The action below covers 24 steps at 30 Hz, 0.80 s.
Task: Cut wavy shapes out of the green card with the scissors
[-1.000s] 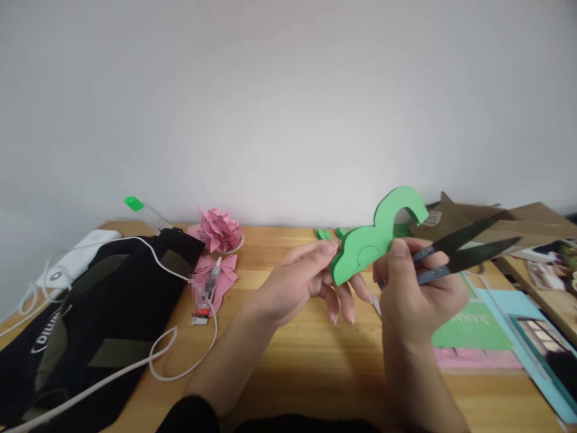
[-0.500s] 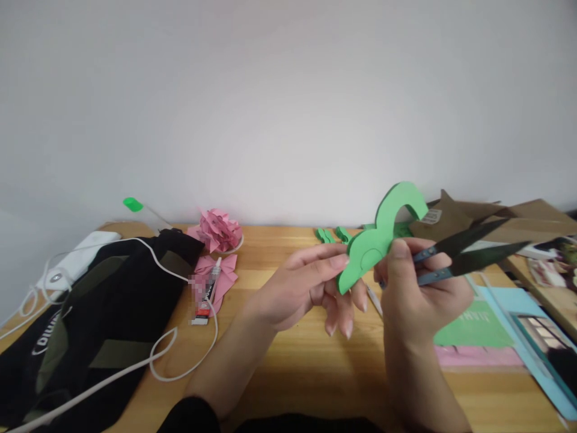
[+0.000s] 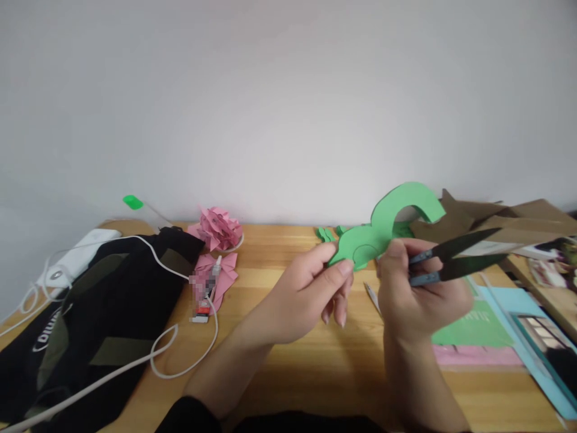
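A green curved paper piece (image 3: 383, 222) with a hooked upper end is raised above the table between both hands. My left hand (image 3: 311, 291) pinches its lower left end between thumb and fingers. My right hand (image 3: 419, 294) grips its right side with the thumb and also holds a pair of scissors (image 3: 460, 255), whose blades point right and stand apart. A faint round outline shows on the paper. Beneath the hands, a thin pointed tool (image 3: 372, 297) lies on the table, partly hidden by my right hand.
On the left are a black bag (image 3: 135, 294), white cable, pink paper flower (image 3: 219, 230) and glue tube (image 3: 210, 288). Small green pieces (image 3: 324, 235) lie at the back. Brown paper (image 3: 505, 222), green and pink sheets and a light blue folder (image 3: 536, 367) are at the right.
The green paper has turned flatter, its hooked end shifting right. My left hand has rolled over, its thumb now across the paper's lower edge. The scissors have moved slightly left.
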Each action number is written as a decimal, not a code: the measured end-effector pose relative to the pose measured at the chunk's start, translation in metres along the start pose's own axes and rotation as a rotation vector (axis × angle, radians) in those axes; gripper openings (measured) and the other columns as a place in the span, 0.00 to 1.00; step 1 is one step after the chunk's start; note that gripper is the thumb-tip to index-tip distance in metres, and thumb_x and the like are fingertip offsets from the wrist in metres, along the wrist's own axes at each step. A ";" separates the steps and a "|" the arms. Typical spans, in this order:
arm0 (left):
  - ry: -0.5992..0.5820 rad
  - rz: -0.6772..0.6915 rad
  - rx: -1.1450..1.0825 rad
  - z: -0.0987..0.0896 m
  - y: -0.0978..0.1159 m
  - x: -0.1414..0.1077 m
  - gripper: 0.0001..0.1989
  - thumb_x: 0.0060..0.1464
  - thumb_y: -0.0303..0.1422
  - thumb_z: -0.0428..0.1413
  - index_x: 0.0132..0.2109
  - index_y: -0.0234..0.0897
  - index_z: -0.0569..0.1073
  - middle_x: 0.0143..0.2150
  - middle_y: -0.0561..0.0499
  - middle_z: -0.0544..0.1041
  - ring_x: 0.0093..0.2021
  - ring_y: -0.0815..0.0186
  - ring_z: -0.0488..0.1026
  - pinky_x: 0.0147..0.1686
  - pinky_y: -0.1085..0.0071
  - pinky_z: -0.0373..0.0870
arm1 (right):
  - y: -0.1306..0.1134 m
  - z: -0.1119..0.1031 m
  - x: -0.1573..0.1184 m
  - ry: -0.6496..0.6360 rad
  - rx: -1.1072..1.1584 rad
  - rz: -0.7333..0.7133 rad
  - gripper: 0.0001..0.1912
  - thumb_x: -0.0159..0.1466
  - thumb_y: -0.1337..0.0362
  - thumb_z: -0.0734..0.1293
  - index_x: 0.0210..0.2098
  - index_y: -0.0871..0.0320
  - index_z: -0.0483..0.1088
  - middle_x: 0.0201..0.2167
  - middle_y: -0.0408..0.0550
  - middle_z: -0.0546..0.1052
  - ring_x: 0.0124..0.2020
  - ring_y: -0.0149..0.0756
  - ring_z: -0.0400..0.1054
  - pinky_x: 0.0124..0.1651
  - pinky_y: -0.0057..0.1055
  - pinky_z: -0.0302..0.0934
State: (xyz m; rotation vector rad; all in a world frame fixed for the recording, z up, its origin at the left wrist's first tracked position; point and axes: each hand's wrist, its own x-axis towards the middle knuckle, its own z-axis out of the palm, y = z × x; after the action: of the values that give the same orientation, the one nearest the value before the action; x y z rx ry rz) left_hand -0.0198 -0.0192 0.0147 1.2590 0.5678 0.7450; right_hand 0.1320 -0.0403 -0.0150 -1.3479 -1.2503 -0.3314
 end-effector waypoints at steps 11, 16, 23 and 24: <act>0.018 0.014 0.020 0.000 0.000 0.002 0.14 0.64 0.37 0.46 0.30 0.38 0.55 0.22 0.60 0.63 0.17 0.78 0.62 0.19 0.76 0.58 | 0.000 0.001 0.001 -0.013 0.009 -0.015 0.04 0.61 0.66 0.69 0.29 0.57 0.72 0.17 0.39 0.68 0.18 0.29 0.60 0.23 0.28 0.56; -0.007 0.036 -0.025 -0.003 -0.004 0.006 0.14 0.63 0.37 0.46 0.30 0.38 0.55 0.24 0.61 0.60 0.16 0.80 0.60 0.19 0.77 0.57 | 0.000 0.004 -0.002 -0.032 0.169 0.117 0.05 0.61 0.65 0.68 0.29 0.58 0.72 0.16 0.38 0.66 0.17 0.28 0.60 0.22 0.29 0.55; -0.082 0.074 -0.106 -0.010 -0.011 0.013 0.15 0.64 0.36 0.46 0.29 0.38 0.52 0.24 0.62 0.57 0.16 0.81 0.59 0.19 0.78 0.52 | 0.003 0.006 -0.005 -0.004 0.353 0.175 0.05 0.61 0.62 0.68 0.32 0.57 0.73 0.18 0.38 0.68 0.15 0.26 0.58 0.19 0.27 0.56; -0.090 0.083 -0.096 -0.011 -0.012 0.013 0.15 0.64 0.36 0.46 0.29 0.38 0.53 0.24 0.62 0.57 0.17 0.81 0.60 0.19 0.78 0.52 | 0.003 0.006 -0.005 -0.019 0.350 0.166 0.04 0.61 0.63 0.69 0.32 0.57 0.74 0.18 0.38 0.68 0.15 0.26 0.58 0.19 0.26 0.56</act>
State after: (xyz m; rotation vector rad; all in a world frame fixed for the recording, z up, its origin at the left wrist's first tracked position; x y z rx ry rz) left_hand -0.0176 -0.0035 0.0003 1.2267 0.4042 0.7721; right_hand 0.1296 -0.0368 -0.0221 -1.1434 -1.1411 0.0181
